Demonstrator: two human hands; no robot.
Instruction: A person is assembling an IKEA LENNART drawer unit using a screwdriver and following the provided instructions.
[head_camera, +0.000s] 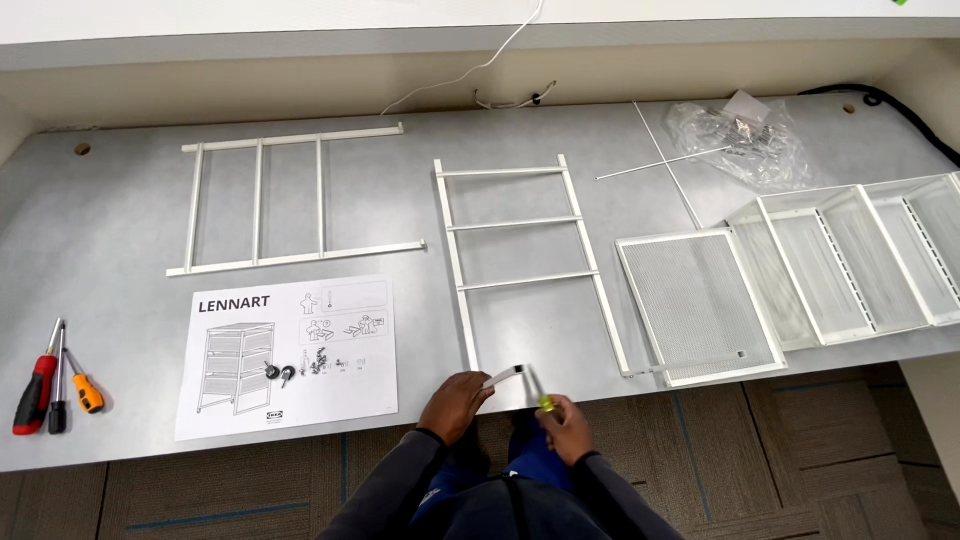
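Note:
My left hand (455, 403) is at the table's front edge, fingers closed on a small white metal bracket piece (503, 376). My right hand (566, 424) is just to its right, gripping a screwdriver with a yellow-green handle (545, 403) whose shaft points up toward the bracket. Directly behind both hands lies a white ladder-shaped metal frame (520, 224), its lower ends close to my fingers.
A second white frame (290, 195) lies at the back left. An instruction sheet (290, 352) with small screws on it sits left of my hands. Screwdrivers (52, 385) lie far left. White mesh baskets (760, 280), thin rods and a hardware bag (745, 140) fill the right.

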